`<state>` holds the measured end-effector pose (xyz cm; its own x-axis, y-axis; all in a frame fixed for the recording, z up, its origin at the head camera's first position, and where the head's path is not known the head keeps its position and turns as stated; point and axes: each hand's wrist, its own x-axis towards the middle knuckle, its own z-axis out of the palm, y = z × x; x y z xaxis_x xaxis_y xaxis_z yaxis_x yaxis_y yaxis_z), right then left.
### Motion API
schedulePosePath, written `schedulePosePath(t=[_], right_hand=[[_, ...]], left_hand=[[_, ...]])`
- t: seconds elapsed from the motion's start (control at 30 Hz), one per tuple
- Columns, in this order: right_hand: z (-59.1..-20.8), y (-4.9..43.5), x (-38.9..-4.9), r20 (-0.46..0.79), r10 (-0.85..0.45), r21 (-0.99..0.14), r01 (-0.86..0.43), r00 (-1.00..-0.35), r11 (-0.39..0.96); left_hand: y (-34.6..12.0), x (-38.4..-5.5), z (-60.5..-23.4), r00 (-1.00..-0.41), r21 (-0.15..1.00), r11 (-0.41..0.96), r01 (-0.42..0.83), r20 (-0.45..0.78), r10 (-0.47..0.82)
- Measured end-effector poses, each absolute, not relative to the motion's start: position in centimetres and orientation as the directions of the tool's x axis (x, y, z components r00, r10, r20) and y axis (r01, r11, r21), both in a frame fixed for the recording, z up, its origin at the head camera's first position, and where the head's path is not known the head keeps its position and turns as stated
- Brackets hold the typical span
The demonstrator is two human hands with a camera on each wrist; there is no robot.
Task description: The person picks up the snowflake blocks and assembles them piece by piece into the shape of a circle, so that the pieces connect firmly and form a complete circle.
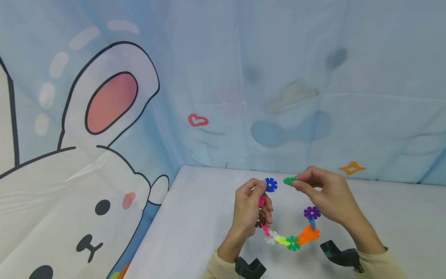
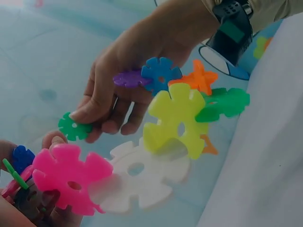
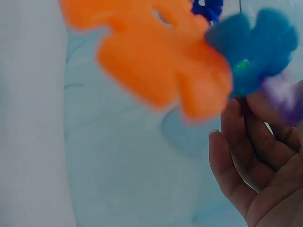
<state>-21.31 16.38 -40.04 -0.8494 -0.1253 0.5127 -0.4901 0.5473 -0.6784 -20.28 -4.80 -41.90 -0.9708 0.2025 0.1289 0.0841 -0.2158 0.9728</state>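
My left hand (image 1: 248, 209) pinches one end of a curved chain of notched plastic snowflake discs, near a blue disc (image 1: 271, 185). Below it the chain runs through a brown disc (image 1: 259, 221), then a pink disc (image 2: 71, 182), a white disc (image 2: 137, 184) and a yellow disc (image 2: 163, 116). It continues through a green disc (image 1: 294, 243) and orange discs (image 1: 309, 234) to a purple disc (image 1: 311, 212) below my right hand (image 1: 327, 193). Between thumb and fingers, the right hand pinches a loose green disc (image 1: 290, 181), a small gap away from the blue one.
Under the hands lies a white-covered table (image 1: 198, 217). A pale blue printed curtain (image 1: 223, 77) rises behind it, and a large cartoon animal print (image 1: 104, 186) fills the left side. Each wrist carries a black camera mount (image 1: 343, 256).
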Motion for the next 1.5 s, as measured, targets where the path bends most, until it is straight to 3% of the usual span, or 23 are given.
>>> schedulePosePath(t=[0.2, 0.63, 0.97, 1.1, 1.23, 1.3, 1.5], right_hand=[[-39.3, 16.3, -20.7, 0.544, -0.129, -0.666, -0.520, -0.829, 0.535], [-38.9, 15.3, -20.2, 0.667, -0.194, -0.529, -0.641, -0.719, 0.556], [-39.0, 14.6, -20.3, 0.822, -0.216, -0.351, -0.767, -0.527, 0.537], [-39.3, 14.1, -20.4, 0.851, -0.213, -0.308, -0.785, -0.480, 0.538], [-39.3, 13.9, -20.3, 0.847, -0.219, -0.304, -0.779, -0.485, 0.548], [-39.1, 14.1, -20.2, 0.826, -0.224, -0.326, -0.762, -0.518, 0.559], [-38.4, 16.8, -19.9, 0.639, -0.191, -0.523, -0.603, -0.745, 0.603]], left_hand=[[-4.9, -20.2, -41.7, -0.969, 0.973, -0.202, 0.108, 0.148, 0.196], [-4.6, -19.3, -41.0, -0.962, 0.968, -0.196, 0.155, 0.192, 0.192], [-3.7, -18.6, -41.0, -0.954, 0.959, -0.166, 0.229, 0.255, 0.160], [-3.7, -18.6, -41.1, -0.952, 0.958, -0.153, 0.243, 0.266, 0.154], [-3.9, -18.7, -41.2, -0.949, 0.960, -0.149, 0.239, 0.263, 0.175], [-4.1, -18.8, -41.2, -0.947, 0.959, -0.158, 0.233, 0.261, 0.187], [-4.7, -19.2, -40.9, -0.946, 0.949, -0.208, 0.236, 0.273, 0.177]])
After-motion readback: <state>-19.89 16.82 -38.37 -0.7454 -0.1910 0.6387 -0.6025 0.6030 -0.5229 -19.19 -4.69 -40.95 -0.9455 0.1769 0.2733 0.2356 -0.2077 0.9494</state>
